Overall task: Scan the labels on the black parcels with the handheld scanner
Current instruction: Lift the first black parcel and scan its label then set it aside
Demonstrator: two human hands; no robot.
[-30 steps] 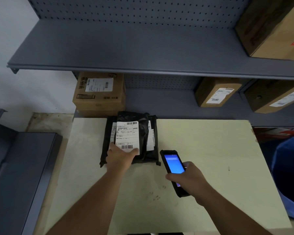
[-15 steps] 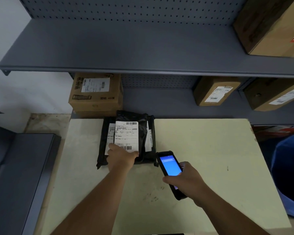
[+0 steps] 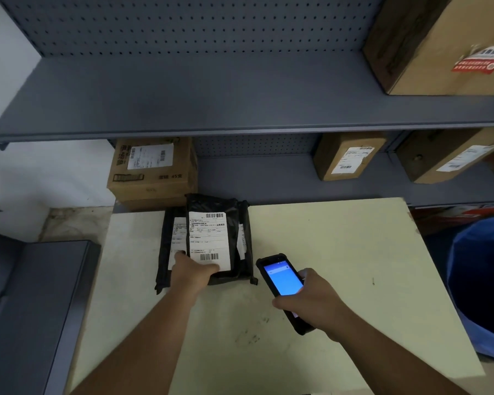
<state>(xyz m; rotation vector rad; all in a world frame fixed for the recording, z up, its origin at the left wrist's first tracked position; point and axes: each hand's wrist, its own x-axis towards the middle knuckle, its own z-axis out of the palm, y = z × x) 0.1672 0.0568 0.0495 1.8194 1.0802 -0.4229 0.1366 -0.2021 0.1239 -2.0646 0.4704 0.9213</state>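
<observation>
A stack of black parcels point(image 3: 241, 252) lies at the far left of the pale table point(image 3: 340, 252). The top parcel point(image 3: 231, 215) carries a white label point(image 3: 208, 240) with barcodes at top and bottom, and labels of the parcels beneath peek out on both sides. My left hand point(image 3: 193, 273) grips the near edge of the top parcel, thumb on the label's lower corner. My right hand point(image 3: 311, 302) holds the black handheld scanner point(image 3: 281, 277), its blue screen lit, just right of the stack and pointing toward it.
Grey metal shelving point(image 3: 211, 109) rises behind the table, with cardboard boxes point(image 3: 151, 172) on the lower shelf and a large box point(image 3: 439, 44) at upper right. A blue-lined bin point(image 3: 479, 286) stands to the right. A dark grey unit point(image 3: 26, 295) sits to the left.
My left hand has slid slightly toward the near edge of the top parcel. The scanner in my right hand has edged closer to the stack.
</observation>
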